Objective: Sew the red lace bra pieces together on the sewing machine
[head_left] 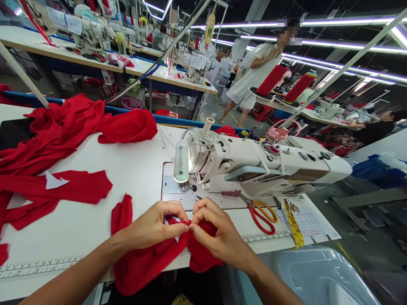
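My left hand (162, 224) and my right hand (214, 228) meet at the front of the table, each pinching the edge of a red fabric piece (149, 262). Their fingertips nearly touch. Part of the fabric hangs over the table's front edge, and one narrow end lies on the tabletop left of my left hand. Small white bits show in the cloth beneath my left fingers. Just beyond my hands stands a white sewing machine (248, 159); the fabric is apart from its needle area. Red-handled scissors (260, 218) lie right of my right hand.
Red fabric (63, 127) is heaped at the left, with cut red pieces (79, 186) nearer. A yellow tape measure (294, 224) and a paper sheet (314, 222) lie at the right. Below is a clear plastic bin (311, 258). A person in white (260, 72) stands beyond the table.
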Tool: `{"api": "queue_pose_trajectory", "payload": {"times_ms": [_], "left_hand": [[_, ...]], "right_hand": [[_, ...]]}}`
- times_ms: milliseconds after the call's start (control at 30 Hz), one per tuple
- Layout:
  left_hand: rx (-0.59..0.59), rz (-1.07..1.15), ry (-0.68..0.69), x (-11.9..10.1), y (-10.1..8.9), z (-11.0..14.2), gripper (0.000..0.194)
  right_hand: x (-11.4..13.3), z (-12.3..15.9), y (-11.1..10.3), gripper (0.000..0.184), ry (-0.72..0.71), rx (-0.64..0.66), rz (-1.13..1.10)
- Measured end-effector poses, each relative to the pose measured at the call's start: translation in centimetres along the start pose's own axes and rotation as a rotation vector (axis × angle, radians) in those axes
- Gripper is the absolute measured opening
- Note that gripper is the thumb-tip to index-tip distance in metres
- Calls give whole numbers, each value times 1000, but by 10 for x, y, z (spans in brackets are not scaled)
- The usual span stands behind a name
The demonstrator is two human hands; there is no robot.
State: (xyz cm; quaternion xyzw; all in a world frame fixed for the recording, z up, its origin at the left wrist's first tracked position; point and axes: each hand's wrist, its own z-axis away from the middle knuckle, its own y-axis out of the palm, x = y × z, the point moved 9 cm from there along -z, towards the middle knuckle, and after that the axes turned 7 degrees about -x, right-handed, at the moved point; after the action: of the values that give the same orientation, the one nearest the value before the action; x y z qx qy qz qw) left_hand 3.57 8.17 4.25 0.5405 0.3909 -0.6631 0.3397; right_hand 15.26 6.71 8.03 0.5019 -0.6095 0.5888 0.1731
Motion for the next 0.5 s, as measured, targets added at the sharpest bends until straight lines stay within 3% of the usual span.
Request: {"api": "queue_pose_trajectory", "payload": {"times_ms": [200, 400, 500], "left_hand": [[-2, 20, -23, 0, 4, 3, 11], [-25, 9, 7, -9, 1, 5, 14], [-79, -53, 27, -12, -3, 19, 17]], "right_hand": [[4, -1, 1, 8, 21, 124, -18], [5, 0, -3, 5, 122, 108, -35], [18, -2, 3, 13, 84, 148, -54]]}}
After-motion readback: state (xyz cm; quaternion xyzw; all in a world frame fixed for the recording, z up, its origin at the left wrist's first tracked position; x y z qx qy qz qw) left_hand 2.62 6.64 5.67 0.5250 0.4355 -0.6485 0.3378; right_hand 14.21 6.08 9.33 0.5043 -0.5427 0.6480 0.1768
